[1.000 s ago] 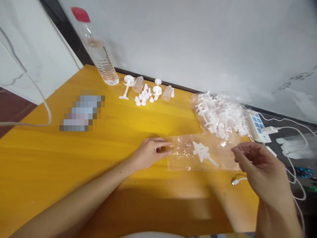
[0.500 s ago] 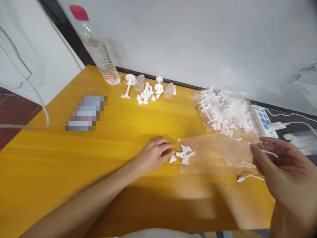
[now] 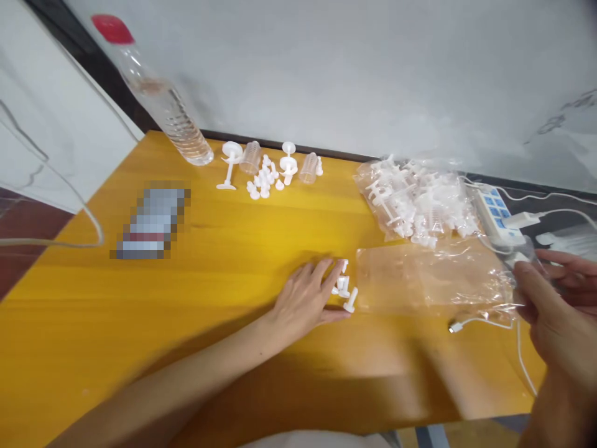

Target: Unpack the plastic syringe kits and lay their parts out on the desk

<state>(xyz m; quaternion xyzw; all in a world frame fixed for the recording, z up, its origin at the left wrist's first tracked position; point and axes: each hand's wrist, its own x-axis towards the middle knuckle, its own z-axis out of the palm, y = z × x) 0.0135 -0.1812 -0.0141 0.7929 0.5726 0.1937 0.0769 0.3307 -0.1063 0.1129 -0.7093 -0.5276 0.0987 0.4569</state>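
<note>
A: Where are the small white pieces [image 3: 351, 300]?
B: They lie in a loose cluster on the bench [image 3: 209, 298], between the spread thumb and fingers of the left hand [image 3: 303, 295] and the near end of a flat clear bag [image 3: 396, 280].
A: Is that hand gripping any of them?
B: Its thumb and fingers stand apart, curved around the cluster. One piece sits right at a fingertip, but I can't tell whether it is pinched.
A: And the right hand [image 3: 555, 311]?
B: It's closed on the far end of the clear bag, thumb against fingers. The bag stretches flat from there toward the pieces.
A: What's around the bag?
B: Just behind it, a bulging bag of white parts [image 3: 429, 202], with a power strip [image 3: 498, 214] to its right. A white cable plug [image 3: 454, 326] lies just in front.
A: And along the back edge?
B: Two clear cups [image 3: 252, 158], more white parts [image 3: 264, 178] beside them, and a red-capped bottle [image 3: 175, 121] at the left.
</note>
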